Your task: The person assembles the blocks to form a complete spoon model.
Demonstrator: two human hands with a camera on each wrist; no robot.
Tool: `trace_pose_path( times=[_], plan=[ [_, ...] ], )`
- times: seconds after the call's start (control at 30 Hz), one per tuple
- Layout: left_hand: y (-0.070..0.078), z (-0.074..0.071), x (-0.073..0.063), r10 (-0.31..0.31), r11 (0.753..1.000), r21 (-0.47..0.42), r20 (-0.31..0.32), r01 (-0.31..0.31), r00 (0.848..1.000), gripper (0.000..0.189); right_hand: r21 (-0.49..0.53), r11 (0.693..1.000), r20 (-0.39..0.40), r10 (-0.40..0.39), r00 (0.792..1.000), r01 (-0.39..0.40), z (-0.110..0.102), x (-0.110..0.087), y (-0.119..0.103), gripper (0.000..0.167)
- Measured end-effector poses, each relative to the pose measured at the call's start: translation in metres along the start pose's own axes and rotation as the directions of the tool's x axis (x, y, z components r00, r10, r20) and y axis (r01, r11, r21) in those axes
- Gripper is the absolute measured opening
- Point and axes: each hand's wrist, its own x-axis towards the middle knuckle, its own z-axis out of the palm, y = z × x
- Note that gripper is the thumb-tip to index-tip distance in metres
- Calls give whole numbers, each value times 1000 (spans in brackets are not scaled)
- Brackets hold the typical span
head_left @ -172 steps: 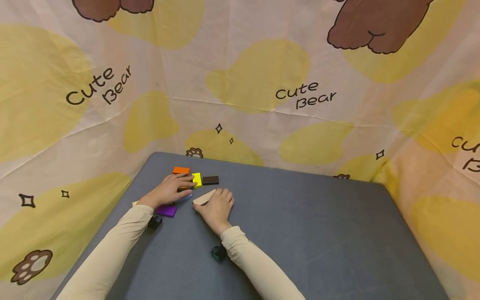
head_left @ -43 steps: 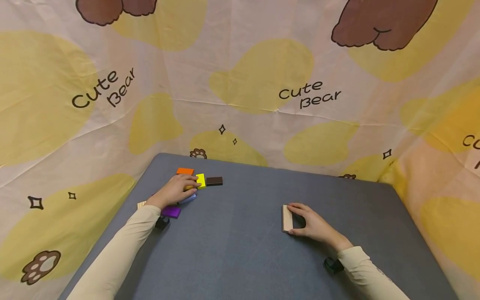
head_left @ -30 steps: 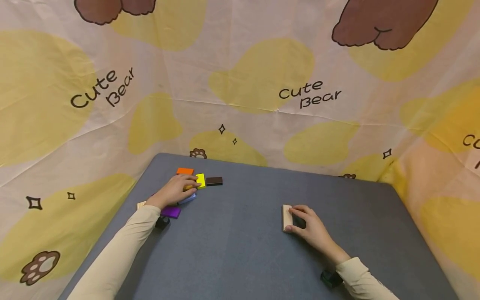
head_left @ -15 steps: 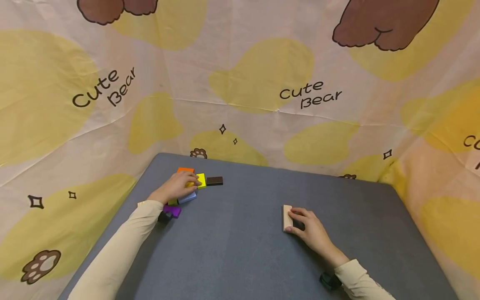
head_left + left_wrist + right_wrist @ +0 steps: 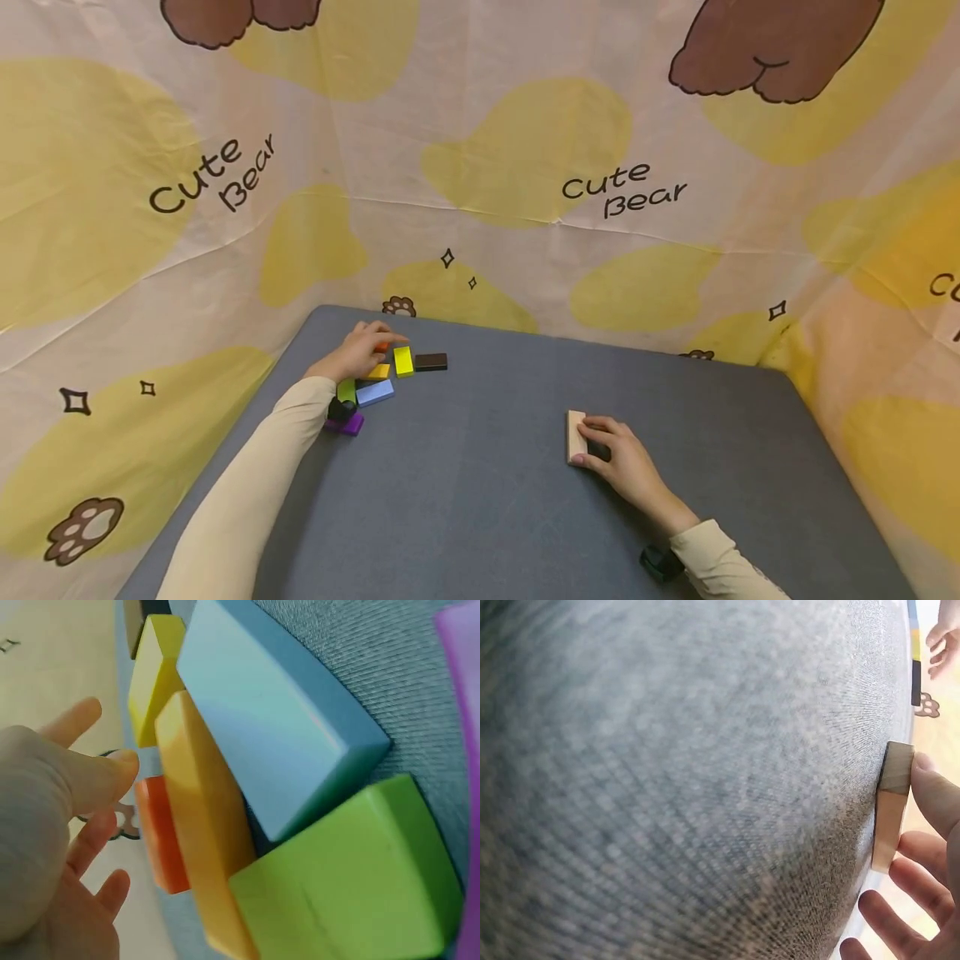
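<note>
My right hand (image 5: 626, 467) rests its thumb and fingertips on a plain wooden block (image 5: 573, 442), which lies flat on the right half of the table. The right wrist view has the thumb at one end of this block and two fingers (image 5: 922, 855) near the other. Over an orange-red block (image 5: 163, 836) hovers my left hand (image 5: 352, 354), its fingers loose, spread and apart from it. Beside that hand lie an amber block (image 5: 377, 372), a yellow block (image 5: 403, 361), a light blue block (image 5: 375, 392) and a green block (image 5: 346, 390).
A dark brown block (image 5: 431, 362) sits right of the yellow one. Nearer me, a purple block (image 5: 347, 426) is partly hidden by the left wrist camera. The grey table (image 5: 480, 500) ends at a printed cloth (image 5: 495, 150) behind and at the sides.
The wooden block was carried from the left cluster to the right; lately it stays put as my right fingertips shift inward from its ends. My left hand has moved farther back, uncovering the amber block.
</note>
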Motion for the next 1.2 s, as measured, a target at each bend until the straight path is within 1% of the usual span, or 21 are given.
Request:
trace_pose_path(
  times=[0.1, 0.2, 0.5, 0.73, 0.87, 0.97, 1.13, 1.2],
  plan=[
    [-2, 2, 5, -31, 999, -40, 39, 32, 999, 54, -7, 1000, 0, -3, 1000, 3, 0, 0, 1, 59],
    [-4, 5, 8, -51, 996, -71, 65, 56, 997, 56, -7, 1000, 2, 0, 1000, 0, 0, -1, 2, 59],
    [-13, 10, 12, -65, 990, -123, 89, 75, 994, 56, 2, 1000, 4, 10, 1000, -10, 1, -1, 2, 58],
    [-11, 4, 14, -76, 989, -122, 105, 89, 992, 54, -2, 1000, 7, 12, 1000, -12, 1, 0, 3, 58],
    [-9, 4, 16, -76, 991, -105, 120, 89, 990, 52, -4, 1000, 5, 7, 1000, -7, 0, 0, 2, 58],
    [-8, 7, 18, -71, 992, -94, 116, 82, 991, 48, -8, 1000, 2, 2, 1000, -2, 0, 0, 2, 57],
    [-7, 8, 20, -87, 990, -100, 84, 95, 993, 42, -14, 1000, 1, -2, 1000, 2, 1, 0, 3, 57],
    [-6, 8, 20, -86, 993, -79, 73, 92, 994, 40, -15, 1000, 0, -2, 1000, 2, 0, 0, 3, 57]
  ],
)
